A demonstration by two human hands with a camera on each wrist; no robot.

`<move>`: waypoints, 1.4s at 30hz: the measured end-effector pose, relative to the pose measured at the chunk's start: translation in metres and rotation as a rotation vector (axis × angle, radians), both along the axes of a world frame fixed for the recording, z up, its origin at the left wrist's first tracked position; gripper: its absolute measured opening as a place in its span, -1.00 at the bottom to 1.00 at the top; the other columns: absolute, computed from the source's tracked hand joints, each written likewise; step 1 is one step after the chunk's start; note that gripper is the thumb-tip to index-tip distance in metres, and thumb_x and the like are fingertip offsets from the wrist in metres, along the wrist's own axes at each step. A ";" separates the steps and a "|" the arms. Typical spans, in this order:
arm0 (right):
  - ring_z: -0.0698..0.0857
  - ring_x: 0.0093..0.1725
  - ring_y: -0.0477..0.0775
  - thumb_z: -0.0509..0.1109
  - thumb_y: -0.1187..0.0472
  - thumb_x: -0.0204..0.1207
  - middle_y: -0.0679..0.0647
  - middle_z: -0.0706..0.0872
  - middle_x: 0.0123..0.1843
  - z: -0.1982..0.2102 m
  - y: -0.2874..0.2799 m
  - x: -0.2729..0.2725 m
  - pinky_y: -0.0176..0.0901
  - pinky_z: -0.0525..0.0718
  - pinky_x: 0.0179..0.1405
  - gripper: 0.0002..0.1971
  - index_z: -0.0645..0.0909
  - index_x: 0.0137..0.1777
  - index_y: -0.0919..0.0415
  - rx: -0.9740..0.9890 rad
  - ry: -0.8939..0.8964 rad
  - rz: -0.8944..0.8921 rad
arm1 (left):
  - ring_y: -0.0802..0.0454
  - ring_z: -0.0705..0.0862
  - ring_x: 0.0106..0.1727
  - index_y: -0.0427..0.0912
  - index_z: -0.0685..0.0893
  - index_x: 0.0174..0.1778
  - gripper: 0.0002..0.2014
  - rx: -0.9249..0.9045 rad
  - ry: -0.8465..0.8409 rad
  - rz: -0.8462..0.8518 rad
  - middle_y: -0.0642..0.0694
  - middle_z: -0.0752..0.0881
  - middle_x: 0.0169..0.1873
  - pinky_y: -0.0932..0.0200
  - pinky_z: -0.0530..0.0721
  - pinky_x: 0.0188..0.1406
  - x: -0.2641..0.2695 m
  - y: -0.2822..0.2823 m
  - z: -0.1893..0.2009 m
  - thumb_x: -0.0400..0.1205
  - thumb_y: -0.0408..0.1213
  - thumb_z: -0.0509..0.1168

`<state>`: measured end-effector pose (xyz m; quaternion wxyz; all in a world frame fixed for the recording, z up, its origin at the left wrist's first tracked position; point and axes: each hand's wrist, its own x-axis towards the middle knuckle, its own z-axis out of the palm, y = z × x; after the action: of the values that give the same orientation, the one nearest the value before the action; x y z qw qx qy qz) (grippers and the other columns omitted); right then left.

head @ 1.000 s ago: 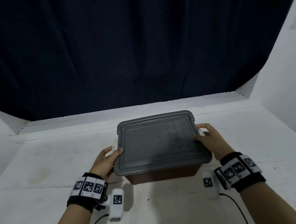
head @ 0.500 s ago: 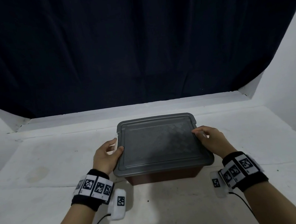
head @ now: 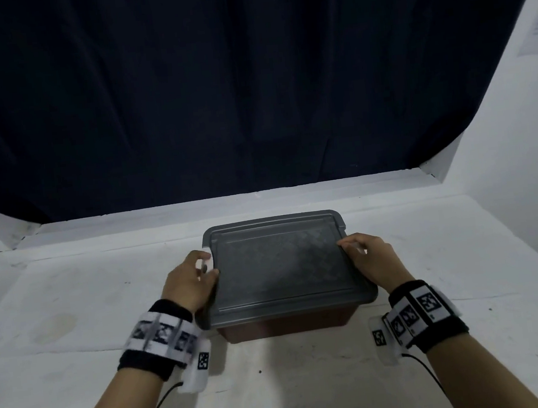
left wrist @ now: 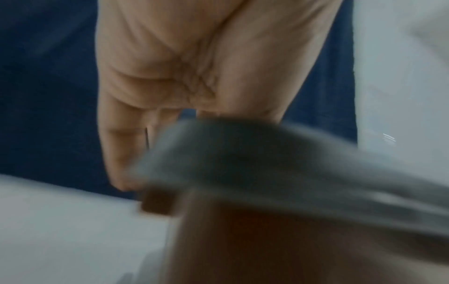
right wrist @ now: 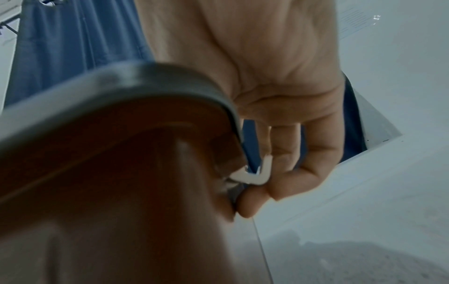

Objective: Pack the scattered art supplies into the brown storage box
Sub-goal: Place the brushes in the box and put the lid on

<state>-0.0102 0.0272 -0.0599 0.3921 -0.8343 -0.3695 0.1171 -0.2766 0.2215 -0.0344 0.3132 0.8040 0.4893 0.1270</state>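
The brown storage box (head: 287, 325) stands in the middle of the white table with its grey lid (head: 284, 265) on top. My left hand (head: 189, 282) is at the lid's left edge, fingers curled round a white latch (head: 208, 261), thumb on the lid rim. My right hand (head: 371, 256) is at the right edge, its fingers pinching the other white latch (head: 358, 248). In the right wrist view the fingers (right wrist: 286, 173) hook the white latch (right wrist: 263, 173) under the lid's rim (right wrist: 121, 82). The left wrist view is blurred, showing my left hand (left wrist: 170, 67) behind the lid (left wrist: 267, 163). No art supplies are in sight.
The white table (head: 72, 307) spreads on both sides of the box and in front of it. A dark curtain (head: 249, 89) hangs behind the table's far edge. White walls (head: 520, 144) close in at the right and left.
Both hands have shifted a little along the lid's sides, and their fingers have closed on the white latches. The left latch now shows against the lid. The box has stayed put.
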 end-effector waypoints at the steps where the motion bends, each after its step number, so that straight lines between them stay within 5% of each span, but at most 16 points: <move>1: 0.66 0.13 0.07 0.25 0.15 0.62 -0.02 0.77 0.09 -0.001 0.000 -0.001 -0.19 0.51 0.08 -0.80 0.72 0.04 0.03 -0.004 0.001 -0.002 | -0.26 0.52 0.34 0.07 0.43 0.37 -0.56 0.177 0.147 -0.053 -0.32 0.47 0.36 -0.06 0.48 0.36 0.007 -0.013 0.003 0.57 -0.01 0.31; 3: 0.66 0.14 0.08 0.25 0.14 0.63 -0.02 0.77 0.11 0.000 0.000 -0.001 -0.18 0.51 0.08 -0.80 0.72 0.06 0.03 -0.009 0.000 -0.008 | -0.26 0.15 0.57 0.19 0.31 0.48 -0.47 0.452 0.225 -0.211 -0.19 0.15 0.59 -0.20 0.21 0.55 0.033 -0.043 0.013 0.58 0.12 0.23; 5: 0.66 0.15 0.08 0.26 0.13 0.62 -0.02 0.77 0.11 0.001 -0.002 0.000 -0.16 0.54 0.11 -0.80 0.72 0.05 0.03 -0.011 0.002 -0.012 | -0.18 -0.01 0.62 0.27 0.28 0.50 -0.44 0.420 0.239 -0.449 0.00 0.04 0.63 -0.35 0.05 0.56 0.066 -0.067 0.017 0.56 0.22 0.18; 8: 0.66 0.15 0.07 0.27 0.15 0.62 -0.02 0.78 0.10 0.002 -0.003 0.000 -0.17 0.55 0.13 -0.81 0.73 0.04 0.03 0.002 0.006 -0.004 | -0.17 -0.05 0.64 0.32 0.14 0.54 -0.33 0.210 0.441 -0.645 0.07 -0.01 0.64 -0.53 0.04 0.46 0.106 -0.081 0.020 0.52 0.33 0.16; 12: 0.64 0.19 0.07 0.19 0.13 0.66 0.01 0.72 0.19 0.010 -0.009 0.000 -0.18 0.55 0.14 -0.75 0.68 0.18 0.06 -0.005 0.045 0.042 | -0.17 -0.04 0.64 0.36 0.15 0.53 -0.33 0.189 0.502 -0.658 0.10 0.00 0.64 -0.58 0.09 0.43 0.114 -0.077 0.014 0.49 0.38 0.13; 15: 0.66 -0.05 0.08 0.09 0.07 0.71 0.08 0.67 0.07 0.012 -0.021 0.001 -0.14 0.63 -0.18 -0.77 0.52 0.23 0.03 0.156 0.549 -0.023 | -0.13 -0.08 0.65 0.39 0.12 0.52 -0.34 0.201 0.496 -0.644 0.14 -0.05 0.64 -0.56 0.04 0.45 0.110 -0.078 0.011 0.50 0.39 0.10; 18: 0.68 -0.30 0.05 0.28 0.14 0.62 0.08 0.76 -0.24 0.003 -0.029 0.014 -0.10 0.65 -0.23 -0.87 0.62 0.01 0.16 0.217 1.101 -0.143 | -0.11 -0.11 0.65 0.39 0.12 0.52 -0.34 0.183 0.492 -0.639 0.15 -0.07 0.64 -0.57 0.02 0.45 0.110 -0.080 0.013 0.50 0.39 0.11; 23: 0.68 -0.06 0.22 0.71 0.19 0.14 0.17 0.76 -0.06 -0.007 -0.040 0.034 0.10 0.61 0.09 -0.61 0.74 -0.03 0.23 0.179 1.377 -0.099 | -0.10 -0.14 0.65 0.40 0.12 0.53 -0.33 0.175 0.471 -0.636 0.15 -0.08 0.64 -0.57 -0.02 0.45 0.108 -0.080 0.011 0.49 0.39 0.10; 25: 0.69 0.00 0.27 0.73 0.19 0.11 0.22 0.76 0.01 -0.012 -0.042 0.033 0.15 0.55 0.27 -0.53 0.74 0.04 0.25 0.180 1.427 -0.061 | -0.10 -0.14 0.65 0.40 0.13 0.52 -0.33 0.166 0.461 -0.630 0.16 -0.08 0.64 -0.57 -0.03 0.44 0.108 -0.079 0.011 0.49 0.39 0.11; 29: 0.71 0.09 0.34 0.59 0.18 0.36 0.32 0.76 0.07 -0.002 -0.026 0.018 0.28 0.62 0.25 -0.60 0.71 0.15 0.36 0.191 1.374 -0.046 | -0.09 -0.15 0.65 0.40 0.14 0.52 -0.34 0.158 0.449 -0.626 0.16 -0.08 0.64 -0.56 -0.04 0.44 0.108 -0.079 0.010 0.49 0.38 0.13; 32: 0.69 -0.04 0.24 0.55 0.30 0.36 0.33 0.74 0.06 0.008 -0.009 0.014 0.14 0.70 0.11 -0.67 0.67 0.09 0.44 0.170 1.088 -0.131 | -0.10 -0.15 0.65 0.39 0.14 0.52 -0.35 0.163 0.459 -0.619 0.15 -0.08 0.64 -0.57 -0.03 0.44 0.108 -0.078 0.009 0.51 0.37 0.12; 35: 0.62 -0.12 0.20 0.55 0.19 0.41 0.29 0.70 -0.05 0.006 -0.008 0.011 0.03 0.65 -0.01 -0.72 0.71 -0.02 0.41 0.177 0.893 -0.123 | -0.10 -0.16 0.65 0.39 0.12 0.52 -0.36 0.159 0.470 -0.621 0.15 -0.09 0.64 -0.57 -0.04 0.45 0.108 -0.079 0.009 0.52 0.36 0.10; 38: 0.70 -0.21 0.06 0.47 0.07 0.50 0.18 0.77 -0.01 0.007 -0.013 -0.002 -0.14 0.69 -0.18 -0.69 0.70 0.10 0.31 0.197 0.700 -0.106 | -0.08 -0.16 0.65 0.35 0.15 0.53 -0.36 0.152 0.417 -0.631 0.12 -0.08 0.65 -0.51 -0.11 0.49 0.101 -0.082 0.009 0.53 0.36 0.09; 42: 0.66 0.13 -0.05 0.44 -0.07 0.46 -0.03 0.61 0.26 0.000 -0.036 -0.019 -0.16 0.70 0.07 -0.48 0.49 0.40 0.01 0.209 0.358 0.013 | -0.01 0.04 0.64 0.27 0.28 0.50 -0.12 0.172 0.260 -0.514 0.07 0.12 0.62 -0.32 -0.03 0.57 0.052 -0.080 0.005 0.28 0.61 -0.06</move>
<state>-0.0294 -0.0084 -0.0594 0.5353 -0.7524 -0.3094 0.2272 -0.2248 0.1419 -0.0290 0.2006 0.9345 0.2934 -0.0194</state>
